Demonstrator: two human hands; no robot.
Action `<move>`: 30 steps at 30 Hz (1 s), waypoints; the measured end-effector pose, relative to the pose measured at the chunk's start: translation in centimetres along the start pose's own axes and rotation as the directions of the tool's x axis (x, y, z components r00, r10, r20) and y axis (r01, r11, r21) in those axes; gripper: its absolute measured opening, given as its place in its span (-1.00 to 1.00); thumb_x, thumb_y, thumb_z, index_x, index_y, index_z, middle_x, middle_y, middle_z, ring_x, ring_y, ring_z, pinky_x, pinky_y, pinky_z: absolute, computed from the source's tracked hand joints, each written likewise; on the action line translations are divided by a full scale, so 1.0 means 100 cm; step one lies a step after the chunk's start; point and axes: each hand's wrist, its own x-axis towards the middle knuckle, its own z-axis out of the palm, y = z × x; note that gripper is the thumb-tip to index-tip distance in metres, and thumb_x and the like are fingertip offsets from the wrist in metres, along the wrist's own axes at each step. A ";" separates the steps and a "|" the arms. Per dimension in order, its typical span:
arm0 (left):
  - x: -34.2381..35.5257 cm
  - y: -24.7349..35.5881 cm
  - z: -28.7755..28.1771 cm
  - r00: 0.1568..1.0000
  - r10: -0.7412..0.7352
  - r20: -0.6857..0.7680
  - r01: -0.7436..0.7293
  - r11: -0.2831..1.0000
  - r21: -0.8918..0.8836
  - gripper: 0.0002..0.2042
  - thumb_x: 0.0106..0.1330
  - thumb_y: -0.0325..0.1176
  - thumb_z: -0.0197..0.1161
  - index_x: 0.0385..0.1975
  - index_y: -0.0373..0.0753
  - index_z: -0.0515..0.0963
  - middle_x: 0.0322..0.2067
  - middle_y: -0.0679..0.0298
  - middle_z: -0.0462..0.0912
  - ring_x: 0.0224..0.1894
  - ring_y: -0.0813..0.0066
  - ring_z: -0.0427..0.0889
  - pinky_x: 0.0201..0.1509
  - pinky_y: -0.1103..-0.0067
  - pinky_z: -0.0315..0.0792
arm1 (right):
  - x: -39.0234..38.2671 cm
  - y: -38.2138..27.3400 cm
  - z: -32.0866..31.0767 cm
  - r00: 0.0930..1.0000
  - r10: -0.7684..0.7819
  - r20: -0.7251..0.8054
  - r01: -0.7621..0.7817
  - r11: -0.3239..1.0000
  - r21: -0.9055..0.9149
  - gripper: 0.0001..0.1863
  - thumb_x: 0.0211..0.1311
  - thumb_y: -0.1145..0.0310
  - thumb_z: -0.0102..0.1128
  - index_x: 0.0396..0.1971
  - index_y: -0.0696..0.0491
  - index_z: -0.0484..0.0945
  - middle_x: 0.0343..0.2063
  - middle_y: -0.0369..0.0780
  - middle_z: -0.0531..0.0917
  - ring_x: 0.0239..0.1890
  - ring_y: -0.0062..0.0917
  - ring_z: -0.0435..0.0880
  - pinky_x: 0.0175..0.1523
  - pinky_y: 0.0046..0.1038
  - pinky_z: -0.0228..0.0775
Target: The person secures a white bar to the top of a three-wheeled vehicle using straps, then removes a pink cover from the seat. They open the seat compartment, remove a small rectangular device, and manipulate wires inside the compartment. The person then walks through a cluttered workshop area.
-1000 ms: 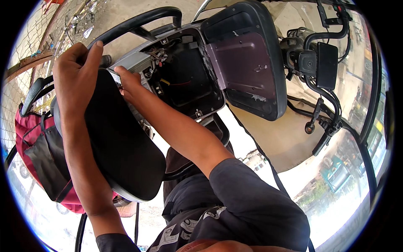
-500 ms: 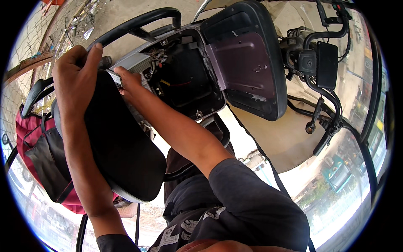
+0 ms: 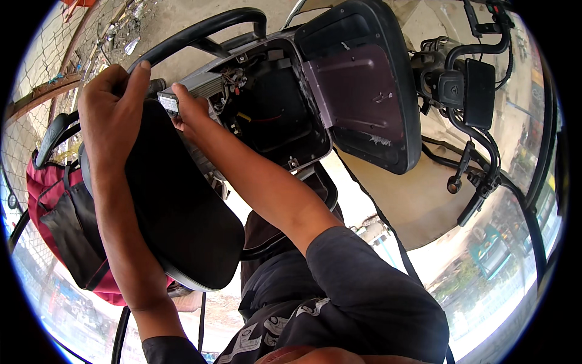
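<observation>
My left hand is closed at the top of the black seat, against the curved black rail; its fingertips are hidden, so I cannot tell which it grips. My right hand grips the end of a finned silver metal unit with a white label, thumb on top. This unit lies at the left side of an open storage compartment holding bundled wires. The compartment's dark hinged lid stands open to the right.
Handlebars with a black display are at the right, above a beige panel. A red and black bag hangs at the left, near wire fencing. Curved frame bars edge the view.
My right hand has risen slightly and the metal unit's labelled end now shows more. The whole view has shifted slightly rightward. My left hand keeps its hold.
</observation>
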 end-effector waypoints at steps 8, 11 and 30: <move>0.000 0.000 0.001 1.000 -0.011 0.002 0.011 0.999 0.033 -0.59 0.25 -0.16 0.27 -0.67 -0.39 0.46 -0.77 0.34 0.31 -0.66 0.69 0.22 -0.60 0.57 0.13 | 0.006 0.001 0.009 0.999 0.009 -0.046 -0.007 1.000 0.023 -0.39 0.14 -0.09 0.23 -0.11 0.18 0.41 -0.28 -0.17 0.58 -0.42 -0.46 0.54 -0.40 -0.31 0.40; -0.001 -0.002 0.001 1.000 -0.004 0.003 0.004 0.999 0.042 -0.60 0.26 -0.15 0.27 -0.65 -0.39 0.48 -0.76 0.36 0.32 -0.66 0.70 0.23 -0.60 0.58 0.13 | 0.008 -0.002 0.013 0.998 0.021 -0.064 -0.020 1.000 0.016 -0.40 0.16 -0.11 0.20 -0.16 0.19 0.42 -0.34 -0.15 0.57 -0.49 -0.47 0.51 -0.48 -0.36 0.37; 0.001 -0.007 0.003 0.999 -0.038 0.028 0.037 0.998 0.045 -0.58 0.28 -0.15 0.27 -0.69 -0.33 0.40 -0.74 0.43 0.23 -0.62 0.72 0.14 -0.55 0.59 0.01 | 0.024 -0.014 0.037 0.992 0.044 -0.116 -0.044 0.999 0.004 -0.37 0.11 -0.15 0.28 -0.36 0.26 0.51 -0.57 -0.16 0.57 -0.68 -0.48 0.52 -0.63 -0.43 0.41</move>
